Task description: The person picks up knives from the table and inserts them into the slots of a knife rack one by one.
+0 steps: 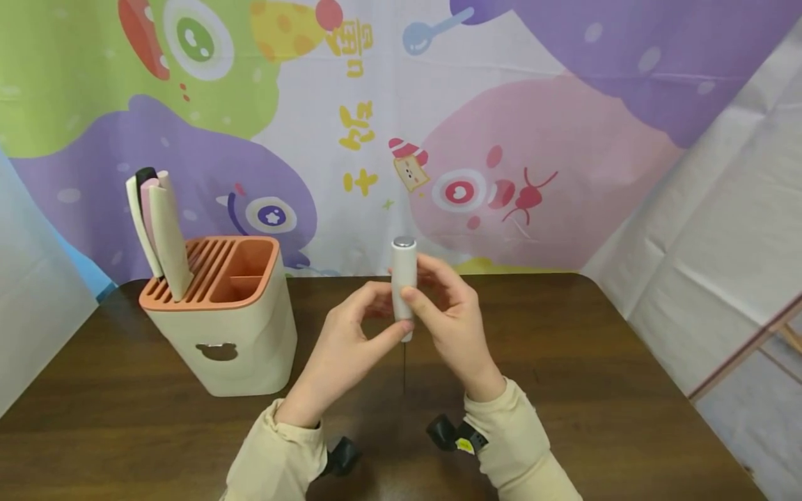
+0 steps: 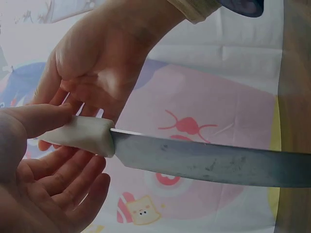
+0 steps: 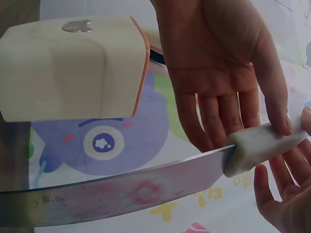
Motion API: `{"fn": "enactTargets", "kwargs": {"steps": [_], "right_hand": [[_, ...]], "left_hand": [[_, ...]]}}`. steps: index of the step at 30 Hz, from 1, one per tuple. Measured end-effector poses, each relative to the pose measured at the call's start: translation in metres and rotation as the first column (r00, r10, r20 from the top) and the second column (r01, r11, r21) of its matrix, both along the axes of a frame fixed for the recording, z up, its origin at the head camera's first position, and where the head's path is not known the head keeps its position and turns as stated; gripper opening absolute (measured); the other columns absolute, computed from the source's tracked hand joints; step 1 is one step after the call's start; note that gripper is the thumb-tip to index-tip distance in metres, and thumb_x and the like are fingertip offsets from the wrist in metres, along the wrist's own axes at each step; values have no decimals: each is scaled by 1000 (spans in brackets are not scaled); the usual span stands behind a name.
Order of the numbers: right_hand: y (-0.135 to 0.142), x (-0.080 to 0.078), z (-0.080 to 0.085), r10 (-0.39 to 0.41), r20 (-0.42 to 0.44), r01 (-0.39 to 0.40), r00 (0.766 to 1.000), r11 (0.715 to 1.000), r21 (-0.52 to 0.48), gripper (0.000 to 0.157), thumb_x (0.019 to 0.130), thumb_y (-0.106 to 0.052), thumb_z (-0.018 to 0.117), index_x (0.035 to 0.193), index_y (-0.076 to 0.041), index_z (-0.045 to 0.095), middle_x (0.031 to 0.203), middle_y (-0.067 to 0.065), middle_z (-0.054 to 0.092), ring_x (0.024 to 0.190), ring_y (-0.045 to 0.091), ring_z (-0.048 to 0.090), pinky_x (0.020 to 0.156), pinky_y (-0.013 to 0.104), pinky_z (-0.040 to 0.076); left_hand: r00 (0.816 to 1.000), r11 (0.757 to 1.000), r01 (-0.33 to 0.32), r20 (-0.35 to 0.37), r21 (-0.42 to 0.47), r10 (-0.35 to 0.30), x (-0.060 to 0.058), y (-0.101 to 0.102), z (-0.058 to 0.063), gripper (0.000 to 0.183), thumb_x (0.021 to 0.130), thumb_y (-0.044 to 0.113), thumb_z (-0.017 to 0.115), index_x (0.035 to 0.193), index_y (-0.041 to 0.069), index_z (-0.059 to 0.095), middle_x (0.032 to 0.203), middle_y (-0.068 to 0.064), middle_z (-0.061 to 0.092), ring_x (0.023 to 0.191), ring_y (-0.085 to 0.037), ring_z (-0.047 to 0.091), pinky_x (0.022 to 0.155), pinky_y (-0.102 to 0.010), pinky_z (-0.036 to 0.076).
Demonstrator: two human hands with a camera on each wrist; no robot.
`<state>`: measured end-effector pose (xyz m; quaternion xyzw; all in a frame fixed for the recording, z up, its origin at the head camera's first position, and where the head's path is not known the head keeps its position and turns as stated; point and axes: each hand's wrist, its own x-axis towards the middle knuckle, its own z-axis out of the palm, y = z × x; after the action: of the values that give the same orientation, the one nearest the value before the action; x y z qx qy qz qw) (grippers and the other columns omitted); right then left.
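A kitchen knife (image 1: 404, 268) stands upright over the table, its white handle on top with a silver end cap. The blade points down and shows edge-on from the head; both wrist views show its broad, spotted metal side. With thumb and fingers my left hand (image 1: 351, 337) pinches the lower part of the handle. My right hand (image 1: 456, 323) holds it higher up, the thumb in front and the fingers behind. Whether the tip touches the table, I cannot tell. Left of the hands stands a cream knife block (image 1: 250, 355) with an orange slotted top.
Several knives with cream, pink and black handles (image 1: 164, 233) lean in the block's left slots. Two open compartments (image 1: 241, 273) take up its right side. The dark wooden table (image 1: 564, 390) ends against a cartoon-printed cloth (image 1: 370, 229).
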<state>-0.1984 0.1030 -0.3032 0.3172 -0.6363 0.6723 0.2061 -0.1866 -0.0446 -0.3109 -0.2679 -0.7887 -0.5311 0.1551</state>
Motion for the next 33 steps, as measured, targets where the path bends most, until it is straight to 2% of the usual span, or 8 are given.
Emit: {"fn": "enactTargets", "kwargs": {"steps": [4,10,19,26,33], "right_hand": [[-2,2,0,1,9,-1,1000,1000,10,50,84,-29,63,117,7,52,104,-9,64,96,16,57,83,31,49],[-2,3,0,3,0,-3,1000,1000,7,50,82,-28,65,115,8,53,103,-8,64,96,18,57,86,33,47],[-2,4,1,-13,-18,14,1000,1000,15,51,81,-32,67,111,8,55,99,-7,61,92,16,56,86,31,47],[-2,3,-2,-13,-30,13,999,1000,-12,35,85,-17,64,107,9,56,100,-3,60,92,16,59,84,31,49],[-2,2,-1,-25,-5,25,1000,1000,-16,20,87,-2,57,103,9,56,88,0,63,84,13,61,77,27,50]], "left_hand": [[1000,1000,-3,-12,12,3,2,-1,1,34,77,16,73,108,15,60,94,2,63,87,-9,60,81,-34,49],[998,1000,-9,-60,17,10,5,0,3,35,76,10,72,109,12,59,96,0,62,86,-10,60,80,-29,50],[991,998,-36,-134,-45,30,6,-3,2,38,77,6,71,113,10,57,103,0,61,88,-10,59,78,-28,50],[985,997,-72,-158,-35,66,4,-10,4,36,77,2,70,110,7,57,100,-2,61,87,-12,60,77,-30,51],[977,992,-127,-171,-6,124,3,-19,9,31,78,-2,67,106,3,56,97,-6,61,89,-16,60,79,-31,51]]}}
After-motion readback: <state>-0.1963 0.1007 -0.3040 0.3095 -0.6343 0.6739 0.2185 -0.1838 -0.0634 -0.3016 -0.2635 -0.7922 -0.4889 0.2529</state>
